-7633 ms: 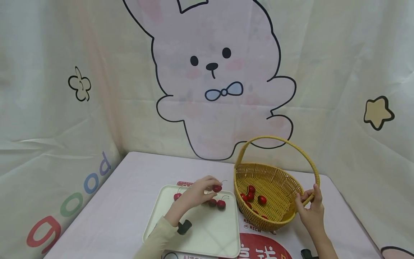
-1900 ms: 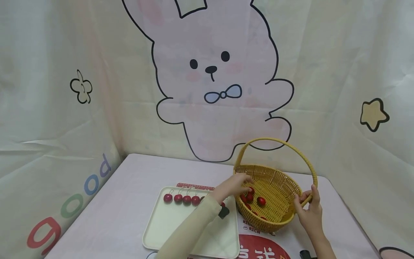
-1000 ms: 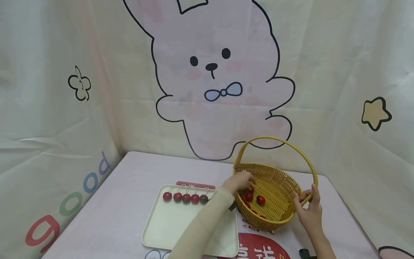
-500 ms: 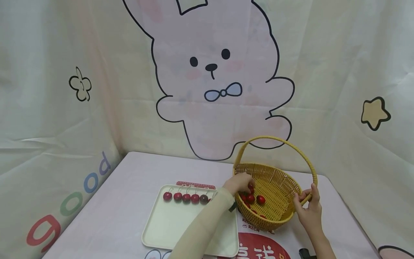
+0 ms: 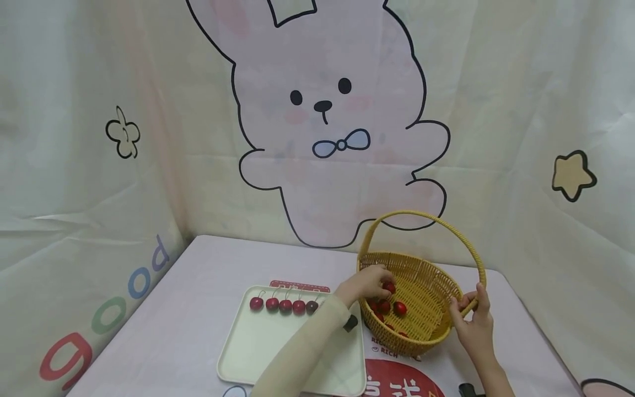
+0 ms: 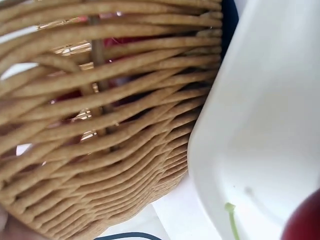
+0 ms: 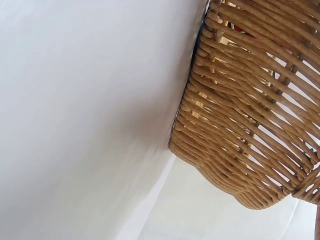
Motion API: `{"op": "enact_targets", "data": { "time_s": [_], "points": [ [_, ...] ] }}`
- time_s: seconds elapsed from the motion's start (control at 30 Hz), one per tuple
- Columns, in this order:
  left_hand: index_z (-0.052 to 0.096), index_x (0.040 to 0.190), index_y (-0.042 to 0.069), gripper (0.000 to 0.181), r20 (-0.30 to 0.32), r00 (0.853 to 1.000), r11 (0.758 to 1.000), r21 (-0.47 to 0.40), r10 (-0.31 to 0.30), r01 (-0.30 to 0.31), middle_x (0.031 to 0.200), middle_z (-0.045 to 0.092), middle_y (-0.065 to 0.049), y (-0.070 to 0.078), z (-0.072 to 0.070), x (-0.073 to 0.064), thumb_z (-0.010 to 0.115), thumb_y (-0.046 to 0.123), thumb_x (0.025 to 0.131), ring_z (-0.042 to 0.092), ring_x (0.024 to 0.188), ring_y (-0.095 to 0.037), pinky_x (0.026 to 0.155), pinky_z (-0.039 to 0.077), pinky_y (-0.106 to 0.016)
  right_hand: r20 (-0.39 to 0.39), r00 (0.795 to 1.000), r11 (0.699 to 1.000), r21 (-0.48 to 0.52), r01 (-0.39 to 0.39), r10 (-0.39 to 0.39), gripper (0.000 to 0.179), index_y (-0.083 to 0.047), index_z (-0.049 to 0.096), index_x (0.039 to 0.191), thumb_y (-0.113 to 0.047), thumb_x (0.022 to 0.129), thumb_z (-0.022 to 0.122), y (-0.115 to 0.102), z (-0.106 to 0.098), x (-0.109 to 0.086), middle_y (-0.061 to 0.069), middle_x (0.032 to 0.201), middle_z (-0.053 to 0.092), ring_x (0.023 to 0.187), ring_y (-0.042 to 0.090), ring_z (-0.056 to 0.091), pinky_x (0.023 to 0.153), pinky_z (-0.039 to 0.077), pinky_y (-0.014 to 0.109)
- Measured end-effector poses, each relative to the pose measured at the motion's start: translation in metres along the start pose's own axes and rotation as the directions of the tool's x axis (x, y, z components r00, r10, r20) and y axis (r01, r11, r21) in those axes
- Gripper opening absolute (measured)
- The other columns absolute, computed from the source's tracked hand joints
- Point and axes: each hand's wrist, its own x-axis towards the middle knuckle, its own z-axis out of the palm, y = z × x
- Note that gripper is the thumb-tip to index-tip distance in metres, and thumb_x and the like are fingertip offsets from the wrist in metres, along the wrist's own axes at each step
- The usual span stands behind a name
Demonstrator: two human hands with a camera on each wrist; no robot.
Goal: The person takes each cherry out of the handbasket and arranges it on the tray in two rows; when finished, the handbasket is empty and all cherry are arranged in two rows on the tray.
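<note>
My left hand [image 5: 366, 284] reaches over the near-left rim of a yellow woven basket [image 5: 429, 298] and pinches a red cherry [image 5: 389, 288] just above several others inside. On the basket's right side, my right hand [image 5: 475, 317] grips the rim at the foot of the tall arched handle. Left of the basket lies a white tray [image 5: 268, 353], with several stemmed cherries [image 5: 285, 306] in a row along its far edge. My left sleeve hides the row's right end. The left wrist view shows the basket's wall [image 6: 100, 135], the tray's rim [image 6: 197, 155] and part of one cherry [image 6: 307, 220].
The table [image 5: 163, 331] has a pale cover with a red printed patch [image 5: 404, 377] in front of the basket. A cloth backdrop [image 5: 317, 193] with a cartoon rabbit stands behind the table. In the right wrist view, the basket's wall [image 7: 240, 115] fills the right side.
My left hand moved from the tray's far edge, where it held a cherry, into the basket. Within the last second it pinched another cherry and raised it slightly. My right hand kept its grip.
</note>
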Motion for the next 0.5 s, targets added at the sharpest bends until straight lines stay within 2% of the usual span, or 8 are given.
{"op": "enact_targets", "data": {
  "time_s": [0.2,0.37,0.5],
  "points": [
    [0.064,0.116,0.017,0.032,-0.061,0.998,0.998,-0.047,0.029,-0.032,0.103,0.054,0.007,-0.002,0.000,-0.009,0.066,0.025,0.086,0.052,0.090,-0.001,0.075,0.044,-0.012,-0.011,1.000,1.000,0.013,0.013,-0.013,0.059,-0.002,0.016,0.138,-0.031,0.094,0.044,0.002,0.001,-0.001,0.001,0.083,0.036,0.077,-0.001,0.033,0.067,0.029,0.007],
    [0.064,0.114,0.021,0.029,-0.098,0.995,0.997,-0.075,0.018,-0.025,0.107,0.054,0.008,0.000,0.000,-0.019,0.065,0.028,0.086,0.052,0.094,-0.001,0.078,0.045,-0.013,-0.011,1.000,1.000,0.011,0.008,-0.008,0.060,-0.002,0.016,0.138,-0.031,0.094,0.045,0.003,0.001,-0.002,-0.001,0.084,0.035,0.076,-0.001,0.033,0.065,0.030,0.007],
    [0.065,0.111,0.020,0.026,-0.138,0.990,0.991,-0.133,0.015,-0.034,0.107,0.058,0.010,0.002,-0.001,-0.029,0.066,0.025,0.086,0.053,0.093,0.001,0.076,0.046,-0.010,-0.007,1.000,1.000,0.010,0.007,-0.007,0.061,-0.002,0.015,0.138,-0.032,0.094,0.044,0.003,0.001,-0.002,-0.002,0.084,0.035,0.076,-0.001,0.033,0.065,0.030,0.007]
  ]
}}
